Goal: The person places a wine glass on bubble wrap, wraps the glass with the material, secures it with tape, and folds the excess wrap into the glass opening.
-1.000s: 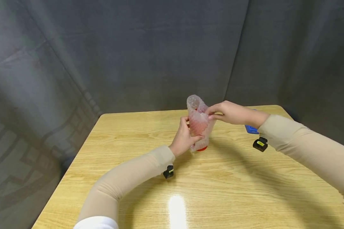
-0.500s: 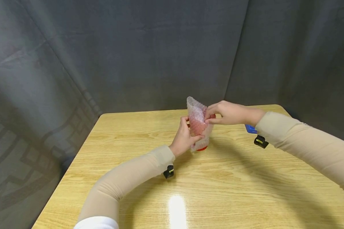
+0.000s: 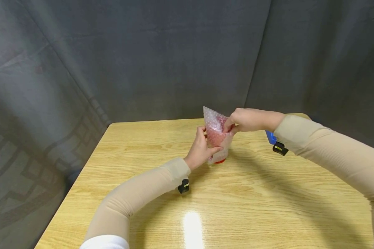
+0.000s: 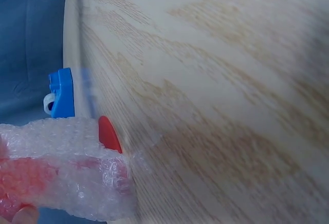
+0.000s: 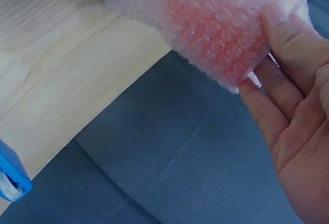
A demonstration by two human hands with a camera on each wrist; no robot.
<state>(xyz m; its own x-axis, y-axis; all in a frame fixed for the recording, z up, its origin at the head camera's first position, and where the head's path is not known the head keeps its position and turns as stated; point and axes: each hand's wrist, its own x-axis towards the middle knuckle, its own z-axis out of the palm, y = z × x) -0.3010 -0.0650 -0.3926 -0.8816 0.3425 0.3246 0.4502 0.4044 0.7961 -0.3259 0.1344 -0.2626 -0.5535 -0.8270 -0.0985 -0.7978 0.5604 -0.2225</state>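
A reddish object wrapped in clear bubble wrap (image 3: 212, 119) stands upright near the back of the table. Its red base (image 3: 219, 161) shows below the wrap, and also as a red edge (image 4: 108, 134) at the tabletop in the left wrist view. My left hand (image 3: 201, 148) grips the wrapped object from the left, thumb in front and fingers behind. From the right, my right hand (image 3: 252, 119) pinches the upper edge of the bubble wrap (image 5: 221, 23), thumb and fingers bent at the top opening. The wrap hides most of the object inside.
A blue tape dispenser (image 4: 62, 93) with a white roll sits near the table's back edge, partly behind my right forearm in the head view. The wooden table (image 3: 252, 200) ends just behind the wrapped object. Grey curtains (image 3: 174, 62) hang beyond it.
My right hand has tucked the top of the bubble wrap inward and down; the rounded open end is now a flattened, pointed flap. My left hand has stayed in place.
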